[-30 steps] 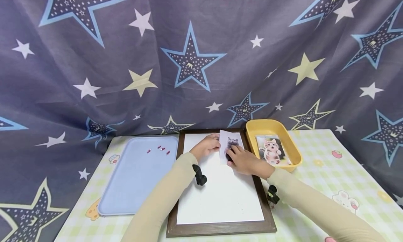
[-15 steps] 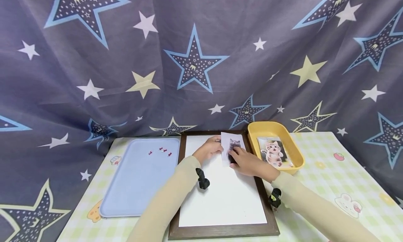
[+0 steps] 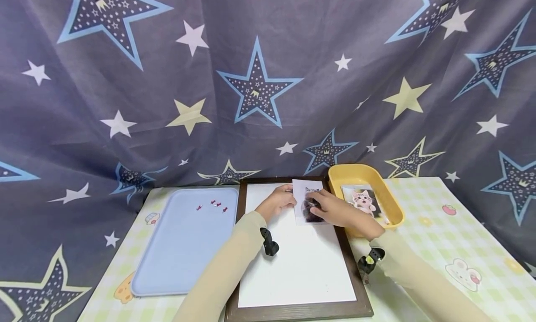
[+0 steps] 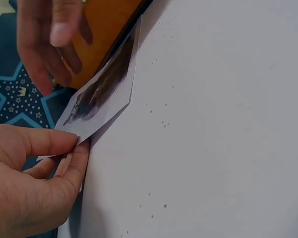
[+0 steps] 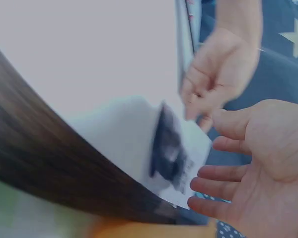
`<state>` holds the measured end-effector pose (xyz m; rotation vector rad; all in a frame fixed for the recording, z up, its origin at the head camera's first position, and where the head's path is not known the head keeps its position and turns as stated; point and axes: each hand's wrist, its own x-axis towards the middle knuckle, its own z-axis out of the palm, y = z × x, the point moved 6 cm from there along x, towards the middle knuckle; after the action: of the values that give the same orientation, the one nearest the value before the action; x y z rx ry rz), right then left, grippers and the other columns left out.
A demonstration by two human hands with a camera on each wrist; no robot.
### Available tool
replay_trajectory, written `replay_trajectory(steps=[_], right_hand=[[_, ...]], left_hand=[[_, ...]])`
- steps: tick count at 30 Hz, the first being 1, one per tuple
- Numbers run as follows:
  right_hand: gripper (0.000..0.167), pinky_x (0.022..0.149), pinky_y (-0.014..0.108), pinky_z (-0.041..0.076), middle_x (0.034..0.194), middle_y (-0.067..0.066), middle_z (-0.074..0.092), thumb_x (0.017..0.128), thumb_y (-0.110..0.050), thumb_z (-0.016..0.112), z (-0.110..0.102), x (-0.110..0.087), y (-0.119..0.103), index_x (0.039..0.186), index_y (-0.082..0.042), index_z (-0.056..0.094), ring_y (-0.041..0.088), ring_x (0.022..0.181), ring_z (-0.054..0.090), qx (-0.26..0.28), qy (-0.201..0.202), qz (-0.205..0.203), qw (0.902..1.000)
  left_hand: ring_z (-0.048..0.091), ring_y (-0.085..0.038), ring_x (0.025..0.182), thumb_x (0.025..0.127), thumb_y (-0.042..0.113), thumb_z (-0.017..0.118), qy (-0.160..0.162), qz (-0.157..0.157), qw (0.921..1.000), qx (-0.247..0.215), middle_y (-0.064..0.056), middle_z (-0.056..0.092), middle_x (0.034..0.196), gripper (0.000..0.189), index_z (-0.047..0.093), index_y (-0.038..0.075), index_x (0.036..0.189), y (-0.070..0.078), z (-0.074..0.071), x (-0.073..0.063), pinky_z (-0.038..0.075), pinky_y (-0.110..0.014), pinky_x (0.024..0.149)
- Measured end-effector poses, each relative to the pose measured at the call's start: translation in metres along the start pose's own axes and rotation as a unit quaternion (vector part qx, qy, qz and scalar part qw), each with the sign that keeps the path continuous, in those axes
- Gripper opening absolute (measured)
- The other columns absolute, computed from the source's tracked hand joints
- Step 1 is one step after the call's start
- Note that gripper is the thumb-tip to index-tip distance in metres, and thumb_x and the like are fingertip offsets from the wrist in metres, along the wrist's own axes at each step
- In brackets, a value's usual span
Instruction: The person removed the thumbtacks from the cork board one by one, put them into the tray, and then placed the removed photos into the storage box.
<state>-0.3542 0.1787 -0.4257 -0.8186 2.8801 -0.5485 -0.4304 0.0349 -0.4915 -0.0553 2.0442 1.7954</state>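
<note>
My left hand point(image 3: 277, 201) pinches the left edge of a photo of a grey cat point(image 3: 299, 204) between thumb and fingers. In the left wrist view, the photo point(image 4: 103, 96) tilts up from the white board point(image 4: 213, 119), its lower corner raised above the surface. My right hand point(image 3: 337, 211) is over the photo's right side in the head view, holding nothing. The right wrist view shows that hand point(image 5: 270, 158) with its fingers loosely extended beside the photo's edge. The white board point(image 3: 293, 271) has a dark brown frame point(image 3: 301, 311) and small holes on its face.
A yellow basin point(image 3: 393, 206) holding a kitten picture point(image 3: 363, 199) stands at the board's upper right. On the left, a light blue tray point(image 3: 180, 247) carries several red push pins point(image 3: 215, 203). A dark star-patterned curtain point(image 3: 176, 150) hangs behind the table.
My right hand has come off the cat photo and moved slightly right, its fingers straightening, so more of the cat shows. The left hand keeps its pinch on the photo.
</note>
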Motion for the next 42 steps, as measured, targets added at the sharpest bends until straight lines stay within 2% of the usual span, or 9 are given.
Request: replay_trajectory(steps=[5,10,15,21,24,29,35,38,42], right_hand=[[0.046,0.111,0.058,0.045,0.145,0.029,0.052,0.106,-0.013,0.054,-0.023,-0.007,0.004,0.147,0.006,0.046,0.044,0.134,0.052,0.052,0.016,-0.002,0.9985],[0.043,0.107,0.06,0.047,0.139,0.031,0.057,0.103,-0.01,0.057,-0.052,-0.017,0.015,0.141,0.011,0.051,0.047,0.125,0.057,0.081,0.064,-0.013,0.9946],[0.041,0.1,0.058,0.053,0.132,0.035,0.06,0.102,-0.007,0.059,-0.084,-0.03,0.036,0.138,0.011,0.053,0.049,0.116,0.063,0.122,0.104,0.009,0.987],[0.041,0.088,0.032,0.059,0.128,0.031,0.064,0.105,-0.015,0.057,-0.114,-0.052,0.072,0.14,0.006,0.054,0.041,0.112,0.066,0.162,0.118,0.075,0.9769],[0.043,0.081,0.024,0.058,0.127,0.031,0.064,0.105,-0.016,0.056,-0.123,-0.062,0.092,0.14,0.008,0.052,0.025,0.105,0.069,0.179,0.121,0.109,0.9703],[0.046,0.088,0.041,0.062,0.129,0.031,0.064,0.106,-0.017,0.054,-0.127,-0.074,0.123,0.142,0.012,0.048,0.002,0.091,0.066,0.214,0.111,0.182,0.9533],[0.047,0.088,0.043,0.062,0.111,0.016,0.073,0.105,-0.013,0.053,-0.122,-0.086,0.152,0.141,0.016,0.045,0.008,0.088,0.07,0.257,0.093,0.267,0.9242],[0.047,0.089,0.042,0.062,0.096,-0.001,0.074,0.104,-0.012,0.052,-0.118,-0.089,0.163,0.141,0.016,0.043,0.009,0.088,0.07,0.279,0.064,0.288,0.914],[0.048,0.091,0.044,0.061,0.088,-0.01,0.072,0.103,-0.009,0.054,-0.112,-0.092,0.171,0.142,0.016,0.04,0.008,0.085,0.07,0.316,0.028,0.306,0.8974]], left_hand=[[0.056,-0.018,0.092,0.085,-0.017,0.056,-0.002,-0.007,0.9999,-0.008,-0.017,0.059,0.127,0.061,0.053,0.001,0.143,-0.003,-0.003,0.0,0.057,-0.03,0.09],[0.055,-0.018,0.09,0.084,-0.02,0.056,-0.005,-0.004,0.9998,-0.017,-0.013,0.058,0.119,0.06,0.052,-0.001,0.141,-0.006,-0.003,0.004,0.056,-0.031,0.086],[0.055,-0.021,0.096,0.085,-0.019,0.056,-0.008,-0.006,0.9998,-0.018,-0.02,0.055,0.134,0.063,0.048,-0.002,0.145,-0.005,-0.002,0.003,0.055,-0.038,0.099],[0.056,-0.022,0.1,0.085,-0.019,0.054,-0.011,-0.005,0.9997,-0.022,-0.024,0.05,0.143,0.064,0.046,-0.002,0.147,-0.004,0.0,0.003,0.053,-0.04,0.105],[0.057,-0.024,0.104,0.085,-0.019,0.056,-0.013,-0.003,0.9997,-0.021,-0.024,0.05,0.143,0.065,0.046,-0.002,0.147,-0.004,0.0,0.004,0.054,-0.039,0.105],[0.056,-0.032,0.124,0.086,-0.019,0.058,-0.015,-0.006,0.9998,-0.014,-0.024,0.045,0.151,0.068,0.044,0.0,0.15,-0.002,-0.001,0.002,0.053,-0.039,0.106],[0.056,-0.032,0.124,0.086,-0.018,0.058,-0.018,-0.006,0.9997,-0.014,-0.025,0.046,0.15,0.069,0.042,0.0,0.151,-0.003,-0.001,0.004,0.052,-0.04,0.108],[0.057,-0.029,0.119,0.086,-0.018,0.058,-0.016,-0.005,0.9997,-0.015,-0.024,0.048,0.148,0.069,0.043,0.0,0.151,-0.003,-0.001,0.004,0.052,-0.04,0.108],[0.056,-0.028,0.118,0.086,-0.019,0.057,-0.013,-0.005,0.9997,-0.018,-0.024,0.048,0.147,0.068,0.043,-0.001,0.15,-0.001,0.0,0.002,0.052,-0.04,0.109]])
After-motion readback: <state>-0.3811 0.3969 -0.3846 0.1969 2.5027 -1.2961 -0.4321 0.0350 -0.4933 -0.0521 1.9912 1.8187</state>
